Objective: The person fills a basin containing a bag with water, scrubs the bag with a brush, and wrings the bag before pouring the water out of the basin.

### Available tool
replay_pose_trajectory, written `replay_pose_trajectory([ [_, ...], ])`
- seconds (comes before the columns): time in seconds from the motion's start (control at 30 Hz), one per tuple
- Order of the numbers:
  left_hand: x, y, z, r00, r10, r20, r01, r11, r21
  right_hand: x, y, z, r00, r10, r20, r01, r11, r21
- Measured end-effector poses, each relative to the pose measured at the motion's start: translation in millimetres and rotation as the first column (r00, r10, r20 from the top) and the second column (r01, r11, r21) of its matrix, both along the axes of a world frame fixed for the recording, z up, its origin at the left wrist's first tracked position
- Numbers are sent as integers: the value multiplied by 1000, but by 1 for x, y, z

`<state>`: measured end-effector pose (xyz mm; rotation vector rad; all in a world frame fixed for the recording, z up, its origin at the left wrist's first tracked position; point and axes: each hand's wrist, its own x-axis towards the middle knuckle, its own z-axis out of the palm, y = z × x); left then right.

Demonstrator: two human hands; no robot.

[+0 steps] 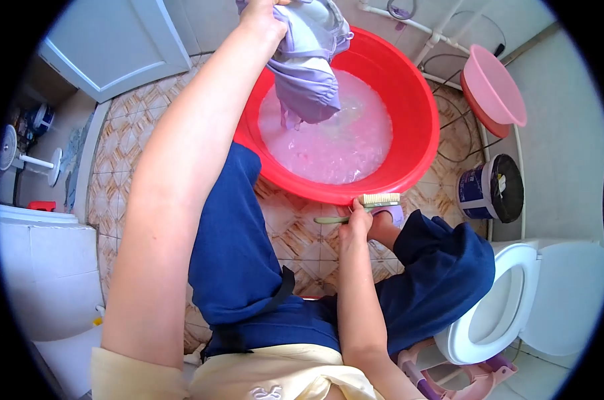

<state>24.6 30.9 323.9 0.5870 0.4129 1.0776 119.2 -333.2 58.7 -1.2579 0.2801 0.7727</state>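
Note:
My left hand (265,19) is raised at the top of the view, its fingers closed on a lavender garment (305,83). The garment hangs above a large red basin (412,127), which holds cloudy, pinkish water (335,150). At the basin's near rim, my right hand (356,221) is wrapped round a green-handled brush (330,220), whose pale bristles point up and away from me. Part of the left hand's fingers is cut off by the top edge.
Pink and red basins (492,83) lean by the right wall, above a lined bucket (492,189). A white toilet (498,303) stands at the lower right, beside a pink stool (465,387). At the upper left is a white door (118,43). The floor (132,120) is tiled.

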Motion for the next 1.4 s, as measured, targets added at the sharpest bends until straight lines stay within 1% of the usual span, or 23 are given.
replay_pose_trajectory([
  [0.07, -2, 0, 6, 969, 198, -144, -221, 960, -169, 2, 2, -7, 1000, -25, 10, 25, 1000, 4],
  [0.2, 1, -10, 6, 983, 174, -52, -178, 982, -70, 3, 0, -5, 999, 1, 37, 2, 998, -65],
  [0.27, 6, -30, 14, 972, 234, -27, -236, 961, -144, 1, -1, 8, 1000, 28, -10, -29, 998, -54],
  [0.33, 7, -32, 15, 969, 246, 13, -243, 965, -103, 2, 0, 7, 1000, 28, -6, -28, 997, -69],
  [0.4, 8, -35, 17, 971, 236, 42, -230, 965, -123, 4, -1, 2, 999, 43, -30, -43, 999, 7],
  [0.43, 7, -43, 22, 968, 247, 38, -241, 962, -125, 3, -1, 5, 999, 48, -23, -48, 999, 6],
  [0.5, 8, -38, 18, 964, 258, 58, -249, 960, -127, 2, -2, 13, 995, 43, -90, -42, 999, 10],
  [0.6, 7, -31, 13, 958, 273, 92, -258, 955, -148, 8, -6, 7, 995, 84, -60, -85, 996, -5],
  [0.7, 5, -25, 11, 955, 277, 105, -249, 942, -226, 14, -11, 5, 992, 123, -40, -124, 992, -23],
  [0.8, 2, -19, 10, 941, 314, 125, -280, 931, -235, 4, -15, 63, 997, 76, 10, -76, 997, 11],
  [0.83, 0, -18, 12, 938, 325, 120, -292, 928, -232, 3, -14, 86, 999, 43, -34, -42, 999, 6],
  [0.87, -2, -17, 13, 935, 337, 114, -305, 924, -229, 19, -15, 77, 999, 7, 41, -9, 998, 58],
  [0.9, -4, -17, 10, 932, 342, 119, -307, 921, -238, 26, -14, 92, 991, -17, 129, 8, 997, 71],
  [0.93, -7, -16, 8, 937, 294, 187, -266, 951, -160, 32, -11, 114, 976, -41, 216, 23, 996, 86],
  [1.0, -10, -17, 4, 936, 176, 306, -190, 982, 15, 61, -7, 150, 937, 45, 348, -81, 993, 90],
  [1.03, -10, -19, 8, 931, 248, 269, -245, 969, -45, 69, 1, 173, 911, 11, 412, -59, 993, 105],
  [1.07, -10, -14, 6, 929, 248, 275, -244, 968, -49, 76, 11, 196, 879, -25, 475, -39, 992, 123],
  [1.13, -11, 5, -3, 955, 216, 202, -212, 976, -43, 95, 27, 239, 849, 16, 528, -89, 990, 113],
  [1.2, -13, 10, -6, 948, 231, 219, -223, 973, -58, 122, 45, 267, 833, 64, 550, -122, 990, 69],
  [1.27, -11, -5, 4, 940, 248, 236, -239, 969, -66, 135, 60, 293, 833, 151, 533, -162, 986, -25],
  [1.3, -14, -36, 24, 928, 360, 99, -360, 933, -21, 159, 67, 293, 831, 170, 530, -183, 983, -29],
  [1.33, -15, -53, 35, 881, 471, -34, -470, 882, 39, 184, 74, 294, 829, 192, 525, -205, 978, -34],
  [1.4, -16, -35, 25, 870, 487, -73, -488, 873, 7, 221, 87, 292, 838, 159, 522, -126, 987, -99],
])
